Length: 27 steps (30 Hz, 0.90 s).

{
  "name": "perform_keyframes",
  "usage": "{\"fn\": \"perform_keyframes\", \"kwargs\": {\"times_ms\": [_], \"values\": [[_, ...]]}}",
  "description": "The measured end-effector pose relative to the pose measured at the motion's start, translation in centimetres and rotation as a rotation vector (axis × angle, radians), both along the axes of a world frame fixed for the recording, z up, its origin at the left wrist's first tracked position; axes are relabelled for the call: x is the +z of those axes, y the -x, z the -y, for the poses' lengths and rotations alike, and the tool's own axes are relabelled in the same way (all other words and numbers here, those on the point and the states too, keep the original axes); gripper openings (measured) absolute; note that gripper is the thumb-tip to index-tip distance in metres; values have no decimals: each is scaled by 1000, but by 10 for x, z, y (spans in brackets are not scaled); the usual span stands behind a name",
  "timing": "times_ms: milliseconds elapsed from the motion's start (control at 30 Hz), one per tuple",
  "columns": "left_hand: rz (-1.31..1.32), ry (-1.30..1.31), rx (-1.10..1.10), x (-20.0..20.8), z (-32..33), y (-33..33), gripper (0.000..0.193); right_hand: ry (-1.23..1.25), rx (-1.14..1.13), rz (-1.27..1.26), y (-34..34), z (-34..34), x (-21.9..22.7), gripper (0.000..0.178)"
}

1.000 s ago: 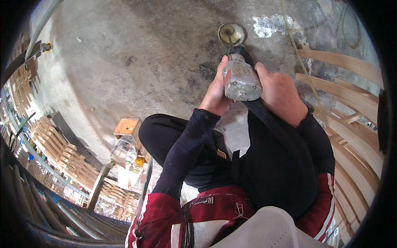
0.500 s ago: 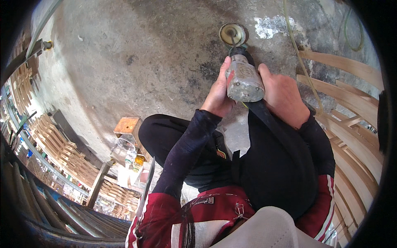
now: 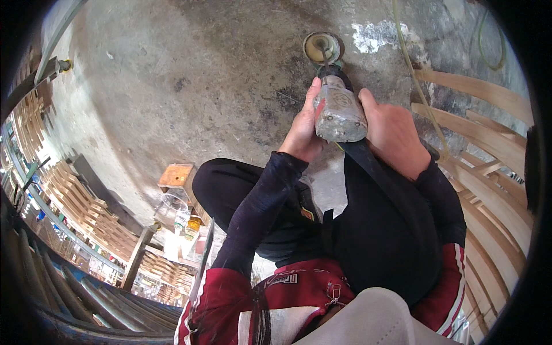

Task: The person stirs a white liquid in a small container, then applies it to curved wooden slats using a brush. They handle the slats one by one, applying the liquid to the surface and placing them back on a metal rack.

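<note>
While the left side of the metal-bodied power tool (image 3: pixel 341 115) is clasped by the left hand (image 3: pixel 302 131), with the thumb laid along the casing, its right side is flanked by the right hand (image 3: pixel 395 138); the fingers there are curled, but what is enclosed by them is hidden and cannot be told. From the tool's far end, a thin rod (image 3: pixel 324 57) is directed into a pale-lined round bowl (image 3: pixel 312 49), set just beyond it on the concrete floor (image 3: pixel 230 75). Behind the tool, a black hose-like band (image 3: pixel 368 164) is draped over dark trousers (image 3: pixel 391 230). To the tool's right, a yellowish hose (image 3: pixel 411 70) is stretched out, and curved wooden pieces (image 3: pixel 489 87) are laid farther off. Well to its left, a small wooden box (image 3: pixel 176 175) is seen.
</note>
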State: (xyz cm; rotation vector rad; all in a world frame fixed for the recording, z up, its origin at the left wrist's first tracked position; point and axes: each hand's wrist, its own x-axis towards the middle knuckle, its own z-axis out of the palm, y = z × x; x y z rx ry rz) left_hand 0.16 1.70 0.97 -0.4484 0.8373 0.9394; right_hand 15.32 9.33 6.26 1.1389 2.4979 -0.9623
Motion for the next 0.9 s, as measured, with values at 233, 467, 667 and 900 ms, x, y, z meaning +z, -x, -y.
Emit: {"fn": "perform_keyframes", "kwargs": {"times_ms": [233,467,667,900], "values": [[26,-11,22,-4,4,0,60,4,10,2,0,0,1,27],[-99,-21,11,9,-2,-4,58,-16,4,17,-3,2,-2,28],[16,34,-2,0,5,0,56,7,22,16,-4,4,-1,29],[-32,-20,34,5,5,-4,57,5,15,1,-4,4,0,28]]}}
